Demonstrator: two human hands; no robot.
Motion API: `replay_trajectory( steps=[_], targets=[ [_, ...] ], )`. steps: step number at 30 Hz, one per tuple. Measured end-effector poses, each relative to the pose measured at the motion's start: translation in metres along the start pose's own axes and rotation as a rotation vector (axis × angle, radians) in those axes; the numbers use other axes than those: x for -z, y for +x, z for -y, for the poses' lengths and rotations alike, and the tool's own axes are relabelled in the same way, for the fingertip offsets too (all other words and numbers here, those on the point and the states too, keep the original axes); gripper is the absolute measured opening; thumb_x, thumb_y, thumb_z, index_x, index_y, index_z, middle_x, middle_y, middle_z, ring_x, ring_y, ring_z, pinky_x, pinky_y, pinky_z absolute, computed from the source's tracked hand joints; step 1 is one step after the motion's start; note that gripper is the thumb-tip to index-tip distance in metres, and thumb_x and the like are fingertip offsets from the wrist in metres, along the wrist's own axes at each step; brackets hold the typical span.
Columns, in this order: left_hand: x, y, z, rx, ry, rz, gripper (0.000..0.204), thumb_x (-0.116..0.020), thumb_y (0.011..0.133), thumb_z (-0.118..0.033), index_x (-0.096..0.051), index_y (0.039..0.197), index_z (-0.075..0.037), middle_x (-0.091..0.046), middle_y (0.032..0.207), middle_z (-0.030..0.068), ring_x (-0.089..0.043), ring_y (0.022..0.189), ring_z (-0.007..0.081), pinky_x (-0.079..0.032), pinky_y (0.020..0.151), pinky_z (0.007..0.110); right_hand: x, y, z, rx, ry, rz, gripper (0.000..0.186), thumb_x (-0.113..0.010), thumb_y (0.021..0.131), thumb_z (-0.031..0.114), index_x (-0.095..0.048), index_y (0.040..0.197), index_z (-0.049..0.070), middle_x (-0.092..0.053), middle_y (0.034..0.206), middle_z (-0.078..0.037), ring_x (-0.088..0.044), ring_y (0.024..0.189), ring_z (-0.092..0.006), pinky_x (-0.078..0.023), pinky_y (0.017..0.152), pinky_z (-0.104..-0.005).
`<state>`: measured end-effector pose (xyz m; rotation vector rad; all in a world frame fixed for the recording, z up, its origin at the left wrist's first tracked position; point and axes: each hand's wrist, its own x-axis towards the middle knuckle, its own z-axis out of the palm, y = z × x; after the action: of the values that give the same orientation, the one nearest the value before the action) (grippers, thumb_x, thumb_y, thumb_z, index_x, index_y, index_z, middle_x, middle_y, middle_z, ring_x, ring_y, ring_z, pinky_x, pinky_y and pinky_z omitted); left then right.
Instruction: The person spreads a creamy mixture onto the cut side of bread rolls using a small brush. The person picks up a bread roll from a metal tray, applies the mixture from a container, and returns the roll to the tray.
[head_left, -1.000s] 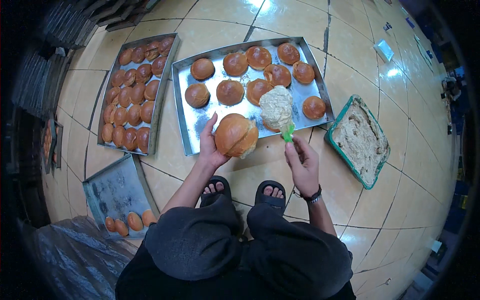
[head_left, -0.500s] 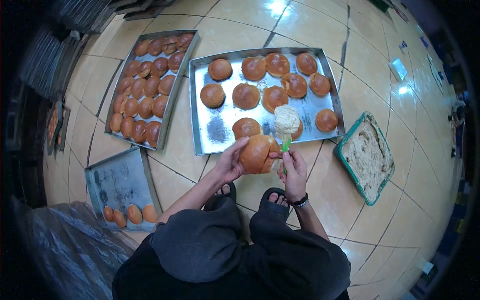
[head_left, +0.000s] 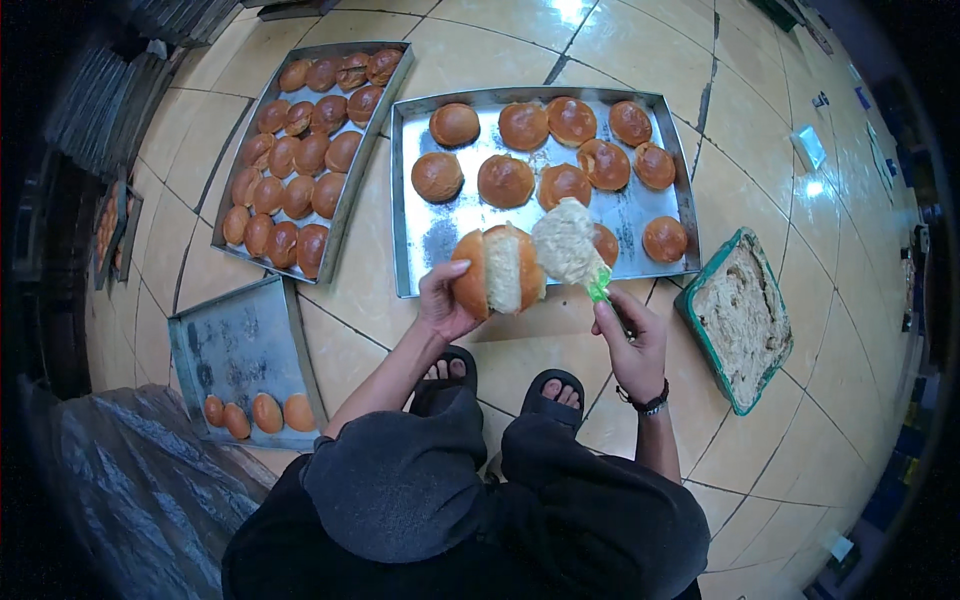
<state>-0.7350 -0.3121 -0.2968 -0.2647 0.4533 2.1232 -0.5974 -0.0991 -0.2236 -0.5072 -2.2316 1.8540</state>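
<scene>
I see my left hand (head_left: 447, 300) wrapped around a split bun (head_left: 499, 270), held over the near edge of the large middle tray (head_left: 420, 180), its cut opening facing up and running away from me. My right hand (head_left: 630, 340) grips a green-handled spatula (head_left: 598, 287) loaded with pale filling (head_left: 565, 242), just right of the bun and touching its edge. The green filling tub (head_left: 700, 320) sits right of that tray, on the floor.
</scene>
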Motion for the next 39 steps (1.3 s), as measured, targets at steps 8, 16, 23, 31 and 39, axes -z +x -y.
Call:
replay_trajectory(
  steps=[8,16,23,31,39],
  targets=[
    [-0.008,0.002,-0.003,-0.02,-0.078,0.167,0.076,-0.061,0.075,-0.021,-0.032,0.143,-0.004,-0.043,0.14,0.0192,-0.044,0.13,0.0343,-0.034,0.111,0.052,-0.002,0.003,0.027,0.086,-0.496,0.116,0.019,-0.064,0.088,0.019,-0.07,0.101,0.006,-0.068,0.077,-0.014,-0.067,0.068,-0.0269,-0.051,0.059,-0.0348],
    [-0.015,-0.003,-0.002,-0.01,0.228,0.144,0.07,-0.068,0.082,-0.023,-0.035,0.14,0.0,-0.047,0.134,0.0162,-0.052,0.122,0.028,-0.043,0.105,0.045,-0.019,0.004,0.03,0.051,-0.779,0.135,0.017,-0.058,0.089,0.024,-0.069,0.086,0.011,-0.067,0.075,-0.013,-0.064,0.067,-0.0342,-0.05,0.059,-0.0438],
    [-0.022,0.004,0.005,-0.028,0.474,-0.042,0.06,-0.073,0.083,-0.019,-0.044,0.13,0.004,-0.058,0.12,0.0131,-0.061,0.108,0.0219,-0.052,0.094,0.037,-0.007,0.009,0.0,-0.053,-0.554,0.199,0.02,-0.061,0.087,0.024,-0.072,0.095,0.01,-0.064,0.069,-0.016,-0.064,0.064,-0.0345,-0.049,0.058,-0.0423],
    [-0.016,0.008,0.001,-0.066,0.462,-0.089,0.053,-0.07,0.086,-0.019,-0.046,0.127,0.004,-0.059,0.117,0.0123,-0.062,0.107,0.0208,-0.053,0.094,0.037,0.005,0.012,0.001,-0.38,0.172,0.15,0.022,-0.064,0.091,0.018,-0.071,0.101,-0.002,-0.057,0.064,0.004,-0.047,0.053,-0.0033,-0.036,0.048,-0.0213],
    [-0.002,0.008,-0.004,-0.124,0.308,-0.082,0.054,-0.067,0.089,-0.016,-0.041,0.132,0.002,-0.056,0.123,0.0143,-0.06,0.112,0.023,-0.052,0.097,0.039,0.013,0.006,-0.002,-0.376,0.284,0.043,0.022,-0.064,0.092,0.02,-0.07,0.101,0.0,-0.057,0.062,0.004,-0.04,0.049,0.0006,-0.027,0.043,-0.0177]
  ],
)
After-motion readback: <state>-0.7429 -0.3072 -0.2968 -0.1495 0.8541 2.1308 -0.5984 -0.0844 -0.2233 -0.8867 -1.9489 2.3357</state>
